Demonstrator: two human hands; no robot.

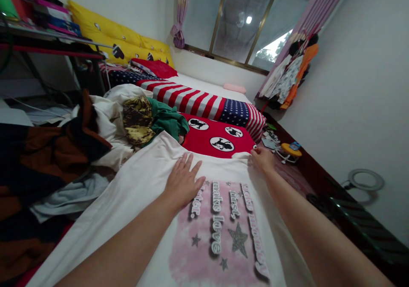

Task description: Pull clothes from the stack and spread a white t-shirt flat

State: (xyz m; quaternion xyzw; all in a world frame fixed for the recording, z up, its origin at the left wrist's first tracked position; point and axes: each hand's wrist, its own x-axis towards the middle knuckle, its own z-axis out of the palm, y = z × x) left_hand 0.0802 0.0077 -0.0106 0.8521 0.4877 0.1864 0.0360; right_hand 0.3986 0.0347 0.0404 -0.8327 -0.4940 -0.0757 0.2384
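A white shirt (140, 184) with a pink print, lettering and grey stars lies spread out over a red cloth (204, 140) with black-and-white round figures. My left hand (183, 182) rests flat on the shirt beside the lettering, its fingers spread. At the shirt's far right corner, my right hand (262, 160) has its fingers pinched together on the white fabric. Part of the red cloth shows beyond the shirt's far edge.
A heap of clothes, with a green garment (169, 118) and a brown-and-black one (60, 150), lies at the left. Beyond stands a bed with a striped cover (188, 99). A yellow stool (290, 149) is on the right. Clothes (287, 76) hang by the window.
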